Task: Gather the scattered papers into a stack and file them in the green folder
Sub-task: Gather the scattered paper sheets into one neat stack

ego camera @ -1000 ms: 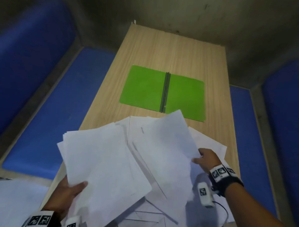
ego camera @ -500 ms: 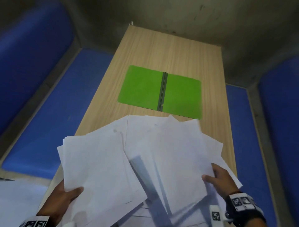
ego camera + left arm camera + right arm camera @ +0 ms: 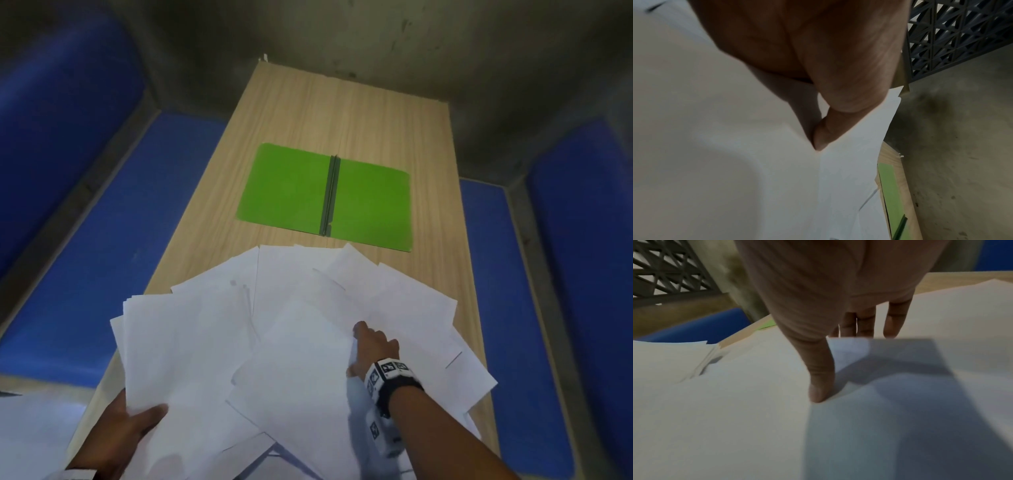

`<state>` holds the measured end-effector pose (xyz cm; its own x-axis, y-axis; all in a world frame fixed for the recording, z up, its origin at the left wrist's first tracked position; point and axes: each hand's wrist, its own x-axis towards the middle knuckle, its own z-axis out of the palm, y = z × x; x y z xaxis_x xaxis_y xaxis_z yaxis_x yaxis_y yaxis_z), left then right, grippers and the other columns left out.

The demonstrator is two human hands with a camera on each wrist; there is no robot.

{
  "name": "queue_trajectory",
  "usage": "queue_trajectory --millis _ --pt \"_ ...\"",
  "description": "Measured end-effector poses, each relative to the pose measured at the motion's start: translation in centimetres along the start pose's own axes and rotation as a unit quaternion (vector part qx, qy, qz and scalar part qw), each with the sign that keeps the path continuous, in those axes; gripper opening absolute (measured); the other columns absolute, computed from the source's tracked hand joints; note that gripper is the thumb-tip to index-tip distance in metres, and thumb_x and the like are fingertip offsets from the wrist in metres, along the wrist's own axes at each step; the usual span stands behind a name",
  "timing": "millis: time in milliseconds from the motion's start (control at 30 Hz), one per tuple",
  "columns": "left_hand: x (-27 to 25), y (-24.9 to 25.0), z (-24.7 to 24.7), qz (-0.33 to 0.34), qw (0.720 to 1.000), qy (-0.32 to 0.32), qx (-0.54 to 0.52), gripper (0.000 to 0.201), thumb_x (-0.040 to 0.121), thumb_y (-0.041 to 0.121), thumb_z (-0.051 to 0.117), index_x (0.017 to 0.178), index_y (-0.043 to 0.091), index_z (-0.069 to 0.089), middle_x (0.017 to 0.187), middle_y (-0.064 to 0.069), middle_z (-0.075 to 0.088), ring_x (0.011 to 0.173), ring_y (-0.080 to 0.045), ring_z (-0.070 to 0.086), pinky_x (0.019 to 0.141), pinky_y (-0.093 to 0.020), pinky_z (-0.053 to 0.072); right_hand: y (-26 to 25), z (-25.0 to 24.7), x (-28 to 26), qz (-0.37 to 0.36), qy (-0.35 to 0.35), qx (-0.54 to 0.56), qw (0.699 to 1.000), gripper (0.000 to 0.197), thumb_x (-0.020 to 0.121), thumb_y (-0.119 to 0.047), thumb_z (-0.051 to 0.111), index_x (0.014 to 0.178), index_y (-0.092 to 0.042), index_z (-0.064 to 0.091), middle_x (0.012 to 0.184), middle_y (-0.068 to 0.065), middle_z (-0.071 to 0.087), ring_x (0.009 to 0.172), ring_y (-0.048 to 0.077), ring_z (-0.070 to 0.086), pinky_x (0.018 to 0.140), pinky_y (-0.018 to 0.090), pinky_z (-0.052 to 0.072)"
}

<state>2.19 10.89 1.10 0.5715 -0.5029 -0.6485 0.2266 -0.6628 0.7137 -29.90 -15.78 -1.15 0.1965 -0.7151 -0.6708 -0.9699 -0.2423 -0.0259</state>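
White papers (image 3: 308, 342) fan over the near half of my desk (image 3: 342, 113) in the head view, overlapping, some edges past the desk's sides. Green folder (image 3: 325, 198) lies open and flat mid-desk, just beyond the far paper edges, not touching them as far as I can tell. My left hand (image 3: 126, 435) grips a sheaf at its near corner, thumb on top, fingers hidden beneath. My right hand (image 3: 373, 346) sits mid-pile holding the edge of a top sheet, fingers mostly hidden. Wristband (image 3: 390, 373) with black-and-white markers on the right wrist. Blue seats (image 3: 85, 257) flank the desk.

Left wrist view: left hand (image 3: 818, 65) fills the top, thumb pressed down on the papers (image 3: 725, 162), pinching them. A strip of folder (image 3: 890, 194) and desk (image 3: 906, 203) shows at right, with grey floor (image 3: 962, 146) and a lattice panel (image 3: 962, 32).

Right wrist view, blurry: right hand (image 3: 838, 305), thumb on top of a sheet, fingers (image 3: 865, 324) straight and tucked under its edge, so it holds that sheet. Papers (image 3: 715, 418) cover most of the frame; desk (image 3: 962, 277) edge behind.
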Motion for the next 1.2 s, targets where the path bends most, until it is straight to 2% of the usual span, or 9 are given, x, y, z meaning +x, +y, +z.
queue_trajectory --millis 133,267,367,500,600,733,800,933,1200 --pt "-0.6 1.1 0.3 0.008 1.0 -0.004 -0.007 0.061 0.088 -0.015 0.065 0.142 0.009 0.048 0.12 -0.016 0.055 0.109 -0.028 0.047 0.097 -0.04 0.034 0.3 -0.4 0.4 -0.047 0.009 0.083 0.995 0.02 0.079 -0.021 0.065 0.093 -0.015 0.053 0.097 0.005 0.06 0.09 0.024 0.06 0.086 0.039 0.052" --pt "0.9 -0.4 -0.7 0.003 0.999 0.009 0.031 0.07 0.087 -0.004 0.072 0.149 0.009 0.044 0.131 -0.019 0.06 0.111 -0.032 0.052 0.107 -0.051 0.037 2.2 -3.1 1.2 -0.045 0.082 0.137 0.986 0.026 0.081 -0.014 0.059 0.108 -0.016 0.061 0.103 0.006 0.065 0.094 0.028 0.064 0.077 0.026 0.048" --pt "0.7 -0.2 -1.0 0.004 0.999 0.01 0.035 0.071 0.088 -0.003 0.072 0.151 0.012 0.042 0.13 -0.016 0.059 0.112 -0.032 0.052 0.104 -0.051 0.038 3.5 -5.4 2.5 -0.023 0.133 0.114 0.984 0.013 0.079 -0.015 0.057 0.093 -0.014 0.058 0.102 0.006 0.063 0.082 0.026 0.06 0.074 0.028 0.049" --pt "0.9 -0.7 -1.0 -0.004 0.999 0.017 0.032 0.066 0.088 -0.005 0.07 0.147 0.014 0.046 0.126 -0.015 0.061 0.117 -0.037 0.055 0.101 -0.048 0.04 2.7 -6.3 3.4 0.007 0.067 0.095 0.993 0.05 0.072 -0.036 0.077 0.109 -0.012 0.055 0.121 0.007 0.053 0.108 0.031 0.058 0.092 0.041 0.049" --pt "1.2 -1.6 -0.6 -0.016 0.999 0.028 0.04 0.063 0.087 0.0 0.073 0.145 0.013 0.05 0.131 -0.019 0.064 0.115 -0.036 0.057 0.105 -0.051 0.041 1.1 -5.9 3.4 0.014 0.049 0.09 0.995 0.062 0.064 -0.047 0.082 0.109 -0.017 0.053 0.114 0.003 0.058 0.11 0.029 0.055 0.092 0.041 0.046" --pt "1.1 -1.9 0.1 -0.018 0.999 0.025 0.039 0.06 0.089 -0.004 0.069 0.145 0.006 0.049 0.121 -0.013 0.062 0.11 -0.03 0.055 0.098 -0.043 0.039 -0.6 -4.7 3.4 -0.002 0.1 0.136 0.986 0.055 0.074 -0.025 0.078 0.115 -0.027 0.042 0.11 0.007 0.057 0.094 0.03 0.057 0.08 0.036 0.049" --pt "1.0 -1.5 0.1 -0.014 0.999 0.029 0.039 0.061 0.09 -0.002 0.07 0.145 0.009 0.048 0.119 -0.011 0.061 0.109 -0.03 0.055 0.097 -0.042 0.039 -0.7 -5.2 3.4 -0.037 0.074 0.195 0.977 0.055 0.08 -0.013 0.073 0.125 -0.025 0.043 0.113 0.001 0.056 0.084 0.024 0.059 0.07 0.03 0.05" --pt "1.4 -1.5 -0.6 -0.02 0.998 0.031 0.054 0.06 0.088 0.002 0.072 0.142 0.017 0.051 0.123 -0.012 0.065 0.114 -0.035 0.06 0.1 -0.048 0.043 2.2 -7.7 3.2 -0.06 0.057 0.19 0.978 0.04 0.078 -0.021 0.077 0.115 -0.013 0.064 0.114 0.007 0.068 0.099 0.025 0.064 0.081 0.027 0.045" --pt "1.5 -0.7 -1.2 0.009 0.997 0.022 0.071 0.063 0.082 0.02 0.077 0.14 0.018 0.054 0.121 -0.012 0.069 0.11 -0.035 0.063 0.101 -0.054 0.047 11.5 -11.8 -1.7 -0.051 0.106 0.342 0.932 0.028 0.075 -0.003 0.077 0.1 -0.014 0.068 0.098 0.008 0.071 0.096 0.027 0.065 0.075 0.034 0.048"
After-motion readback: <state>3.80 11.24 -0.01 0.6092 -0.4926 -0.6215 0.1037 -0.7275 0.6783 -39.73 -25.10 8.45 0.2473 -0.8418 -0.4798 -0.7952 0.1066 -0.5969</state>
